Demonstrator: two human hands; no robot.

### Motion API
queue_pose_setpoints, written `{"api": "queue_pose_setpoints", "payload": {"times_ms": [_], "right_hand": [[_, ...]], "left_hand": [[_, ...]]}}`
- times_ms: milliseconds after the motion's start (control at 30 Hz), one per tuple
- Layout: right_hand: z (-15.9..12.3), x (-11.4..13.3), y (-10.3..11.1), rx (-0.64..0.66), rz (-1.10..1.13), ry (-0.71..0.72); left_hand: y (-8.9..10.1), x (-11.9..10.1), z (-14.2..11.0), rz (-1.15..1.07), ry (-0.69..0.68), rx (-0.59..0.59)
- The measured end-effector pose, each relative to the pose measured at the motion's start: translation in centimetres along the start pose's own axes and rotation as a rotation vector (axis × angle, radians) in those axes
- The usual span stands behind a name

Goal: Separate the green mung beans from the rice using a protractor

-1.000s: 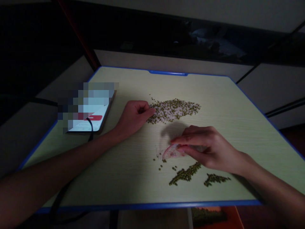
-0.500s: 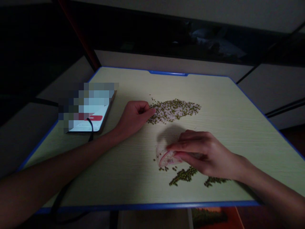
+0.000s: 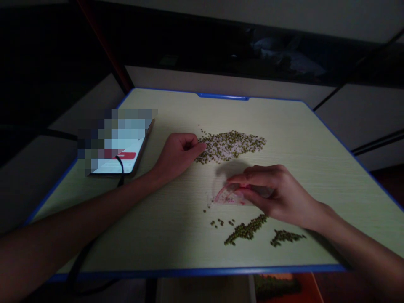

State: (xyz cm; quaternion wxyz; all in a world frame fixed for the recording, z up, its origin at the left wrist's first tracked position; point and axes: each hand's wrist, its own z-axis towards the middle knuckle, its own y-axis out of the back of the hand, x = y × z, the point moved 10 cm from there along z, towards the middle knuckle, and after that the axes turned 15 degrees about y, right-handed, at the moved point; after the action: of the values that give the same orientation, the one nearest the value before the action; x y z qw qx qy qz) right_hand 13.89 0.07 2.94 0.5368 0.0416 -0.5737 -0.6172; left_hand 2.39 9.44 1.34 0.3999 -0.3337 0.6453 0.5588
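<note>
Mung beans (image 3: 245, 230) lie nearer the viewer than the right hand (image 3: 277, 195), which pinches a clear, pink-edged plastic piece (image 3: 227, 196) on or just above the tabletop (image 3: 315, 143). The left hand (image 3: 179, 151), fingers curled, meets the mixed pile of beans and white grains (image 3: 233, 145) to its right; whether it grips anything cannot be told. A low sweep of the plastic could scatter beans; a left-hand nudge could spread the pile.
</note>
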Motion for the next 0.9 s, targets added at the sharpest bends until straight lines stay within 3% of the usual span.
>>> {"api": "queue_pose_setpoints", "payload": {"times_ms": [400,900], "right_hand": [[0.1,-0.5,0.1,-0.070,-0.009,-0.042],[0.5,0.8,0.0,0.031,-0.023,0.119]], "left_hand": [[-0.1,0.0,0.2,-0.037,-0.004,0.013],[-0.1,0.0,0.1,-0.043,-0.016,0.010]]}}
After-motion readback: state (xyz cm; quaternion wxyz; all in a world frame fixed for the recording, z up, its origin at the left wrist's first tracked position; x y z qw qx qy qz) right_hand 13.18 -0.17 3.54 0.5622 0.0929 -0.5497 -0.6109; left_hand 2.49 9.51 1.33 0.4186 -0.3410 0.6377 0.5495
